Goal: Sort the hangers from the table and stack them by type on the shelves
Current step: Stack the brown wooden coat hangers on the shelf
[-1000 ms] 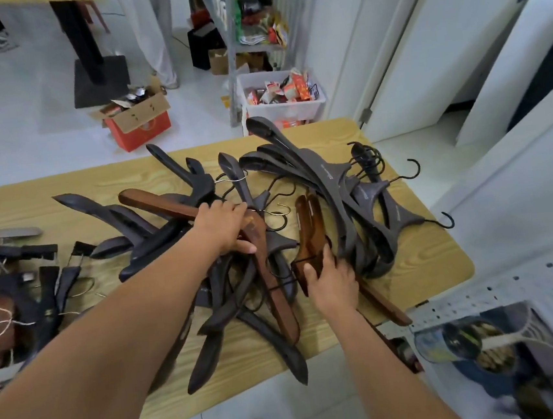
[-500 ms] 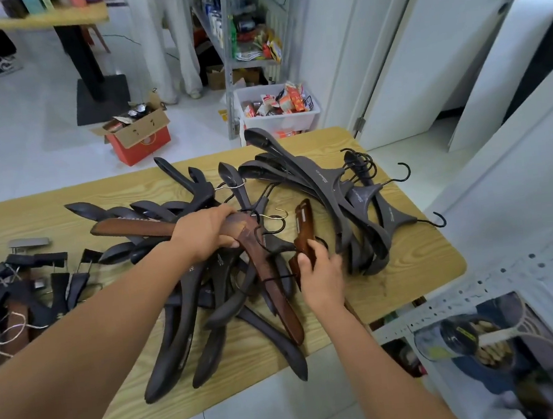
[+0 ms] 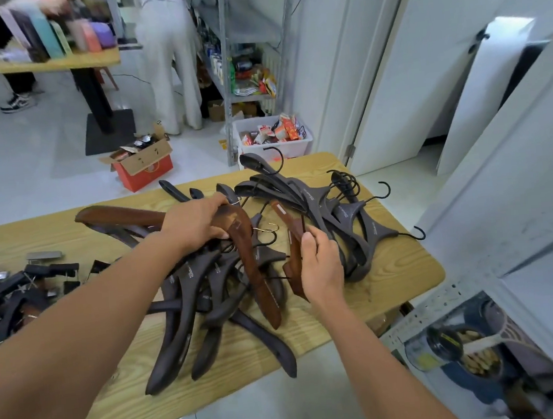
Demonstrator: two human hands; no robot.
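Note:
A heap of dark grey-brown hangers (image 3: 209, 293) covers the middle of the wooden table (image 3: 406, 274). My left hand (image 3: 199, 225) grips a reddish-brown wooden hanger (image 3: 249, 252) at its neck, lifted above the heap, one arm stretching left and one down toward me. My right hand (image 3: 321, 265) holds a second reddish-brown hanger (image 3: 293, 238), turned edge-on and upright. A fan of dark hangers with black hooks (image 3: 353, 215) lies at the table's right end.
Clip hangers (image 3: 22, 287) lie tangled at the table's left. A white perforated shelf unit (image 3: 482, 324) stands at right. Beyond the table are a red cardboard box (image 3: 144, 164), a white bin of packets (image 3: 273, 137), a metal rack (image 3: 244, 60), and a person in pale trousers (image 3: 170, 67).
My left hand has raised the brown hanger off the heap. My right hand has lifted the second brown hanger and turned it upright. The camera tilted up.

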